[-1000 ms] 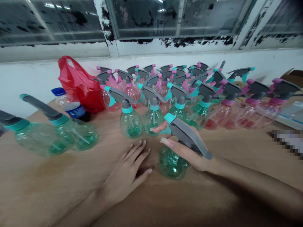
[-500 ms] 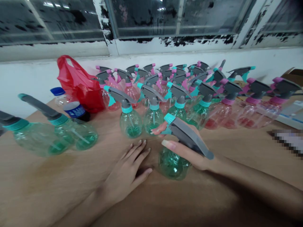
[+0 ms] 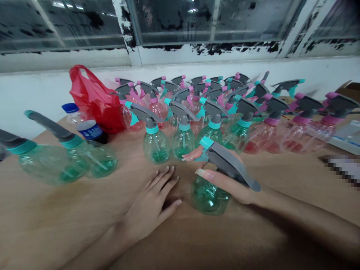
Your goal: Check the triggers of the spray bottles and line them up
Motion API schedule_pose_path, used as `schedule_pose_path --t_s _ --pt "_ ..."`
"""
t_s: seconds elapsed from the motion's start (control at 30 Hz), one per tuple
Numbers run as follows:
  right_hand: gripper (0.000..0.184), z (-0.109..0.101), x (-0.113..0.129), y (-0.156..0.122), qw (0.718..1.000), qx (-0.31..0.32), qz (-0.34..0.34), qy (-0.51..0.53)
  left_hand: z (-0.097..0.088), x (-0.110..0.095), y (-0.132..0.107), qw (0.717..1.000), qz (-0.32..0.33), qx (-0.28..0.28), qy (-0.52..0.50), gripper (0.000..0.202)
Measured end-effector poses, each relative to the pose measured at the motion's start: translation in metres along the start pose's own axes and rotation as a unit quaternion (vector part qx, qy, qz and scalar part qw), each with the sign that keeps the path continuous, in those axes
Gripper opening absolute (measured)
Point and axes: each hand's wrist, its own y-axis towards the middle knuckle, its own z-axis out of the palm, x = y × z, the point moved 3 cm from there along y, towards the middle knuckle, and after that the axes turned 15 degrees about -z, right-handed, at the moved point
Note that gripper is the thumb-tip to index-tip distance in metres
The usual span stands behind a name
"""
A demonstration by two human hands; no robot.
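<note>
Right hand [image 3: 239, 192] clasps one green sprayer [image 3: 209, 200]; left hand [image 3: 153, 206] rests spread beside that grip, two green sprayers [image 3: 102, 161] farther left

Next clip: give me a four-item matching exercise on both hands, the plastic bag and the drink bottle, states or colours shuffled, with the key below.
Column one
1. Left hand
2. Right hand
3. Plastic bag
4. Drink bottle

Column two
A. Red, with a loop handle standing up
B. Holding a green spray bottle
C. Topped with a blue cap
D. Resting palm down on the table, holding nothing

Right pairs: 1-D, 2-B, 3-A, 4-C
</note>
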Motion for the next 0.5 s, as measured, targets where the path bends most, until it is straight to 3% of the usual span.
schedule_pose_path --t_s 0.5 --pt "0.018 0.0013 0.0013 -0.0007 1.0 -0.008 -0.003 0.008 0.0009 -0.0004 -0.0004 1.0 0.002 -0.003 0.002 0.052"
